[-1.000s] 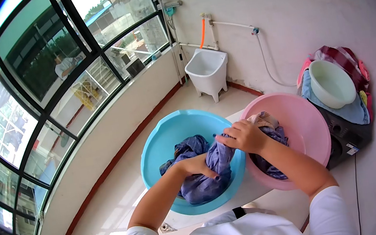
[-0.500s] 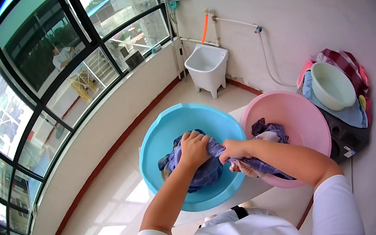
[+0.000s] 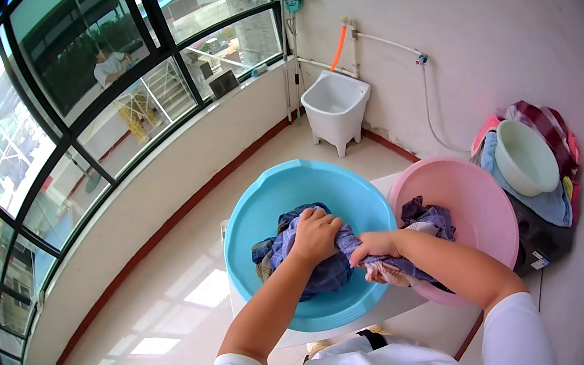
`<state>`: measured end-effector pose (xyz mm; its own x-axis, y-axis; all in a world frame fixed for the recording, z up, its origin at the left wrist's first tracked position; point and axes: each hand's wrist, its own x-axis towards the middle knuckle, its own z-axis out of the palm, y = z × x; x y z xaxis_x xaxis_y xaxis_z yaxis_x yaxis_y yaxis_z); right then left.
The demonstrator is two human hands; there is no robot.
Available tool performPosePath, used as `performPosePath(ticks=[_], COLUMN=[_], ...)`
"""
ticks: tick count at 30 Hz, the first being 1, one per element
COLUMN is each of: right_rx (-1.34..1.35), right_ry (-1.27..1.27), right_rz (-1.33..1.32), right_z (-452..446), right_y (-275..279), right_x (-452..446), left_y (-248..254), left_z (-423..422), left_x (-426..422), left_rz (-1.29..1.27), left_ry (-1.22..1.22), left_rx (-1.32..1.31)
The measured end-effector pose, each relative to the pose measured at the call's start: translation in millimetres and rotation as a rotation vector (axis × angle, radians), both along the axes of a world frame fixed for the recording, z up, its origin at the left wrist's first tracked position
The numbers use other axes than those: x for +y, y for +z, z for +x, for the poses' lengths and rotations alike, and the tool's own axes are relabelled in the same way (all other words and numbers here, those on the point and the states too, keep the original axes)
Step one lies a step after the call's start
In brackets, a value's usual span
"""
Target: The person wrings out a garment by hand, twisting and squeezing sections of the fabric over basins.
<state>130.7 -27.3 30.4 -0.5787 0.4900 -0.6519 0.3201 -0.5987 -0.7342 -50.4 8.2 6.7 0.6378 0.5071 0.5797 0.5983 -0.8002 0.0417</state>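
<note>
- The left hand (image 3: 316,235) is clenched around a purple plaid garment (image 3: 346,241), back of the hand upward, over the middle of the blue basin; its bare forearm slants up and to the right from a white sleeve, the elbow slightly bent.
- The blue plastic basin (image 3: 346,188) holds the bulk of the bunched, dark and purple plaid fabric beneath that hand.
- Between the two hands, just beside each other, the garment is drawn into a short, twisted rope.
- The right hand (image 3: 377,245) grips the rope's other end above the basin's right rim, fingers curled and pointing left; its forearm reaches up and leftward from the lower right, crossing over the pink basin.
- Below the right wrist, a pinkish, striped portion of cloth hangs near where the basins meet.
- The pink plastic basin (image 3: 479,211) holds more dark purple fabric; whether it joins the gripped garment, I cannot tell.
- Farther right, a pale green bowl (image 3: 527,156) sits tilted on piled cloths.
</note>
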Motion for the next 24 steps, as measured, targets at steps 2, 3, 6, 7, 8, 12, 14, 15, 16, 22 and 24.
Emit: performPosePath(ticks=[2, 3, 6, 7, 8, 12, 14, 15, 16, 22, 24], right_rx=[-0.057, -0.109, -0.264, -0.359, -0.364, -0.843, -1.131, -1.206, -1.278, -1.431, -1.416], right_ry=[0.000, -0.007, 0.040, 0.063, 0.068, 0.143, 0.124, 0.092, 0.059, -0.077, -0.091], right_rz=[0.086, 0.169, 0.267, 0.351, 0.355, 1.022, 1.312, 1.512, 1.713, 1.782, 1.756], right_z=[-2, -4, -7, -8, -7, -17, -29, -33, -37, -42, -38], right_y=[2, 3, 13, 17, 12, 29, 34, 25, 16, -26, -21], right_x=[-2, -4, -6, -7, -5, -26, -42, -50, -57, -44, -38], left_y=[3, 3, 5, 3, 1, -2, 1, 0, -2, 3, 2], left_z=[-1, -2, -2, -2, -3, -1, 2, 2, 3, 4, 5], left_x=[-2, -3, -3, -3, -3, -3, -5, -5, -4, -8, -8], left_rz=[-0.081, -0.080, -0.085, -0.103, -0.123, -0.175, -0.297, -0.298, -0.314, -0.473, -0.513], left_ry=[-0.007, -0.005, 0.021, 0.034, 0.046, 0.087, 0.156, 0.154, 0.151, 0.173, 0.168], left_rx=[0.073, 0.070, 0.095, 0.103, 0.112, 0.055, 0.048, 0.046, -0.003, -0.027, -0.003])
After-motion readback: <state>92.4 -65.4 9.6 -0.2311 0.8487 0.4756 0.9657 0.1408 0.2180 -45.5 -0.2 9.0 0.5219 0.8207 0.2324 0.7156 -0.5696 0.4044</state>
